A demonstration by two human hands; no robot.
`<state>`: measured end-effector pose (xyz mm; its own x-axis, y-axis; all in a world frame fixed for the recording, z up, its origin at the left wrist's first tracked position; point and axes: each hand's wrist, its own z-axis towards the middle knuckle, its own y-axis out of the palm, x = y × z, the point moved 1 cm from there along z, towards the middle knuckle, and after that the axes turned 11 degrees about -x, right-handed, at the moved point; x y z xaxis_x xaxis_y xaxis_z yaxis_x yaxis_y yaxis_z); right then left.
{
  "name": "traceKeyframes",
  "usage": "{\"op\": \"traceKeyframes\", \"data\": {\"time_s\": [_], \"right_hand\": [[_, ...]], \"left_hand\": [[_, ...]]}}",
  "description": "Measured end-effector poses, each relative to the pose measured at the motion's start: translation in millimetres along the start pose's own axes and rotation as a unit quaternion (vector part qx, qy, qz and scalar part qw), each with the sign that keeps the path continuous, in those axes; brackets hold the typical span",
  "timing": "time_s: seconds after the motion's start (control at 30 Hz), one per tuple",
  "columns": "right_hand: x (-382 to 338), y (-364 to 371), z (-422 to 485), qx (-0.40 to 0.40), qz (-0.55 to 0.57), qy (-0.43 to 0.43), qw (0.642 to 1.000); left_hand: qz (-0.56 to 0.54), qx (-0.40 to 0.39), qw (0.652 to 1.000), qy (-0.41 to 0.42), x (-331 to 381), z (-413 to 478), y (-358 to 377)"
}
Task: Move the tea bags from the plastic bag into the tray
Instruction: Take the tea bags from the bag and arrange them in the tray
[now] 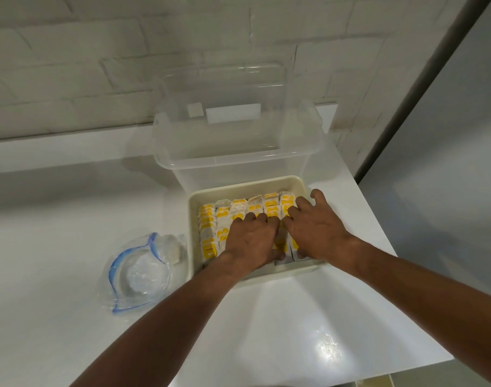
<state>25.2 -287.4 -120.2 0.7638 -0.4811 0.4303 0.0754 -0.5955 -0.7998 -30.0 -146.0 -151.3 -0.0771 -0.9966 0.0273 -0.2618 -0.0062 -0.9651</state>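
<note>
A cream tray (240, 189) stands on the white counter, packed with rows of white tea bags with yellow labels (213, 219). Both hands are inside the tray on top of the tea bags. My left hand (251, 238) lies over the middle rows with curled fingers, its thumb down near the front. My right hand (314, 224) covers the right rows, fingers curled into the bags; whether either hand pinches a bag is hidden. A clear plastic zip bag with a blue seal (139, 272) lies open and looks empty, left of the tray.
A large clear plastic storage box (236, 152) stands right behind the tray, against a white brick wall. The counter's right edge (378, 227) runs close to the tray, with a grey panel beyond it.
</note>
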Motion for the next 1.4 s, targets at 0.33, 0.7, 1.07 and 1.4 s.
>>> {"op": "traceKeyframes", "data": {"time_s": [0.33, 0.7, 1.07, 1.4], "right_hand": [[0.4, 2.1, -1.0, 0.013, -0.017, 0.009, 1.000], [0.8, 5.9, 9.2, 0.037, 0.003, 0.034, 0.999], [0.7, 4.5, 6.5, 0.034, 0.013, 0.040, 0.999], [6.3, -15.1, -5.4, 0.078, 0.240, 0.022, 0.967]], "left_hand": [[0.025, -0.049, 0.998, -0.023, 1.5, -1.5, 2.1], [-0.013, -0.076, 0.995, -0.062, 1.9, 10.7, -6.2], [-0.023, -0.060, 0.995, -0.073, -1.6, 10.5, -9.3], [-0.170, -0.072, 0.982, -0.035, -18.8, -4.1, -27.2]]}}
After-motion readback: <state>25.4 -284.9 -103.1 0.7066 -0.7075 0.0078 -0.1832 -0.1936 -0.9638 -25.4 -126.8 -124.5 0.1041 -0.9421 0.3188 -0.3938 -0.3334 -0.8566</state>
